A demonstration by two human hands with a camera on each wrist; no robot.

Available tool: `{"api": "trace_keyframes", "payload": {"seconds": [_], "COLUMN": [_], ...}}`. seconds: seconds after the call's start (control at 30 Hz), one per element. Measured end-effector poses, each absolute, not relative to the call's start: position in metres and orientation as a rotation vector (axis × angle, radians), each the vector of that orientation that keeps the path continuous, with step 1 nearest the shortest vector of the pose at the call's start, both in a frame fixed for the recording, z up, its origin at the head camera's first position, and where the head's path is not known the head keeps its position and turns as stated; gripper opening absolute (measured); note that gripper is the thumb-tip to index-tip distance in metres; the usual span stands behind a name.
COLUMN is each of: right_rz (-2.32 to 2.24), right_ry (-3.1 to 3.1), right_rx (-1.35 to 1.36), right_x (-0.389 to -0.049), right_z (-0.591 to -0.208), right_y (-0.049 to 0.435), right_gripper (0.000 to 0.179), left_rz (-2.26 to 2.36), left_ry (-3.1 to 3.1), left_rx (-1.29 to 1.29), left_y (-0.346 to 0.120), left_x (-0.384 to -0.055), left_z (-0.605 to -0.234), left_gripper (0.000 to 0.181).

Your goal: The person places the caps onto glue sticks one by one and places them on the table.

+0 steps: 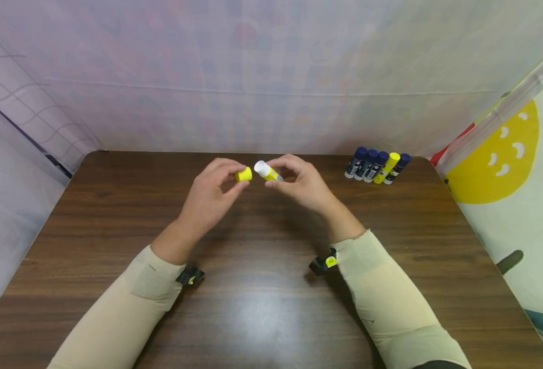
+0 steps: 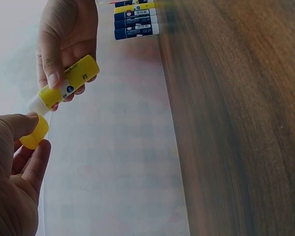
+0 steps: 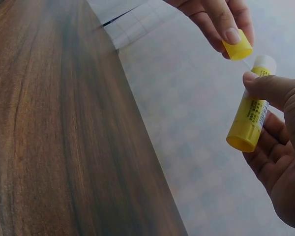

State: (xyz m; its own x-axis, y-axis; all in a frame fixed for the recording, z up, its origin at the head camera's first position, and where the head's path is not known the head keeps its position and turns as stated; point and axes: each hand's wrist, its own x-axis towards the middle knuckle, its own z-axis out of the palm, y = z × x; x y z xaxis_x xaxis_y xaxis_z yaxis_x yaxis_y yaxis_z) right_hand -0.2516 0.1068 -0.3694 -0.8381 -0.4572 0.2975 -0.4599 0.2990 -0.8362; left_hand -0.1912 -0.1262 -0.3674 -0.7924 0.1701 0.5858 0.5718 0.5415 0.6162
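Over the back part of the table, my left hand (image 1: 211, 192) pinches a yellow cap (image 1: 243, 175) between thumb and fingers. Facing it, my right hand (image 1: 304, 183) grips a yellow glue stick (image 1: 270, 173) by its body, thumb on one side and fingers on the other. The glue stick is uncapped, and its white top end (image 3: 264, 62) points toward the cap. In the right wrist view a small gap shows between cap (image 3: 238, 46) and glue stick. The left wrist view has the glue stick (image 2: 73, 81) tilted, its white end close by the cap (image 2: 35, 132).
A row of several glue sticks stands at the table's back right: dark blue ones (image 1: 355, 163) and a yellow one (image 1: 386, 168). A pale patterned cloth (image 1: 271, 102) hangs behind the brown wooden table (image 1: 253, 307). Black wrist cameras (image 1: 190, 276) sit below both sleeves.
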Motion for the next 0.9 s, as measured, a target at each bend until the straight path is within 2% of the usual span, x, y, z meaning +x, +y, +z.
{"api": "trace_keyframes", "payload": {"seconds": [0.9], "right_rz": [1.465], "right_ry": [-2.562], "right_rx": [1.048], "right_x": [-0.2486], "right_z": [-0.371], "right_y": [0.1041], "right_gripper": [0.032], "left_rz": [-1.157], "left_ry": [-2.35], "left_rx": [-0.65], "left_y": [-0.1247], "left_x": [-0.1875], "left_z": [-0.3652], "left_gripper": [0.031]}}
